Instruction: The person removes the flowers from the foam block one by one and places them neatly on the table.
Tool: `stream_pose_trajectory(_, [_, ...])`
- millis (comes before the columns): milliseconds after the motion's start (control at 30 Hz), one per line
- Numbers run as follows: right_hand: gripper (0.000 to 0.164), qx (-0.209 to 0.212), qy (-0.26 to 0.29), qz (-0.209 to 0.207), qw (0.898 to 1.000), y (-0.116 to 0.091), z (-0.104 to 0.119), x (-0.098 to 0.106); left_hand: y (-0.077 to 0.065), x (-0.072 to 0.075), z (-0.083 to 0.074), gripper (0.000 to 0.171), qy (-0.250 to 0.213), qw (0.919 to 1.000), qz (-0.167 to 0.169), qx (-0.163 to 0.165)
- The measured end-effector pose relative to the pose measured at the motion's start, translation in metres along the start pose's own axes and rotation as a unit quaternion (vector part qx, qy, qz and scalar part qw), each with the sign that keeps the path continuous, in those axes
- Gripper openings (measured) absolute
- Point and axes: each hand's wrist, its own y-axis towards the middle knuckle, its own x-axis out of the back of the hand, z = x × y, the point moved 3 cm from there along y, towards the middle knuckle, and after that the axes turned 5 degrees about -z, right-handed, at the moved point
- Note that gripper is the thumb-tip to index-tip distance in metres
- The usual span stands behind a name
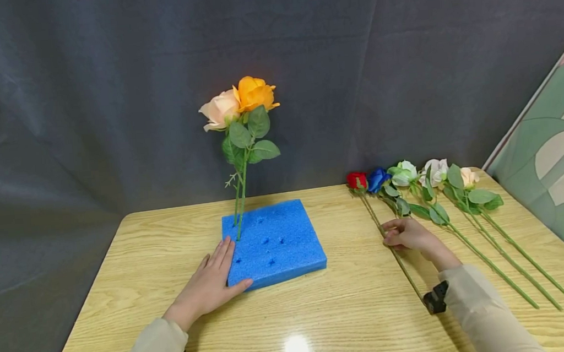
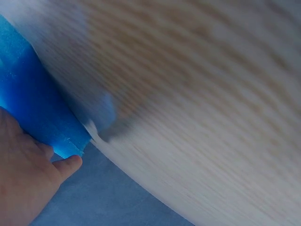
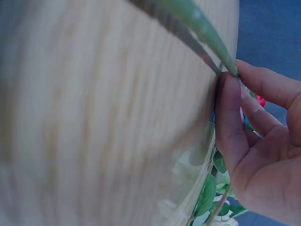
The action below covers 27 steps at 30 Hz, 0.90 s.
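Note:
A blue foam block (image 1: 291,230) lies on the table, with several small star-shaped holes in its top. Two artificial roses stand upright in its left part, a pale peach rose (image 1: 221,110) and an orange rose (image 1: 255,94). Along the block's left front edge rests my left hand (image 1: 211,284), fingers straight on the top and thumb at the front side; the left wrist view shows the thumb by the foam's corner. My right hand (image 1: 411,237) pinches the green stem (image 3: 207,33) of a red rose (image 1: 357,181) between thumb and fingertips, its bloom pointing to the back.
Right of the red rose lie a blue rose (image 1: 378,179), a greenish-white rose (image 1: 404,173), a pale pink rose (image 1: 433,170) and a peach rose (image 1: 469,178), stems toward the front right. A dark curtain (image 1: 305,86) hangs behind the wooden table (image 1: 351,303).

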Motion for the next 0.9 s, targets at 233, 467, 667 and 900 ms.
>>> stream_pose_trajectory(233, [0.048,0.002,-0.02,-0.011,1.0,0.002,0.003,-0.002,0.0,0.0,0.0,0.099,0.0,1.0,-0.002,-0.002])
stream_pose_trajectory(467, [0.047,0.009,-0.031,-0.014,0.999,0.0,0.007,-0.001,0.001,0.0,0.0,0.099,-0.002,1.0,0.0,-0.002])
stream_pose_trajectory(667, [0.045,0.014,-0.026,-0.001,1.0,-0.003,0.008,0.001,0.0,0.0,0.0,0.099,0.001,1.0,0.0,0.0])
stream_pose_trajectory(900, [0.047,0.012,-0.023,-0.011,1.0,-0.003,0.02,0.011,0.0,0.002,-0.001,0.098,0.0,1.0,0.004,-0.001])
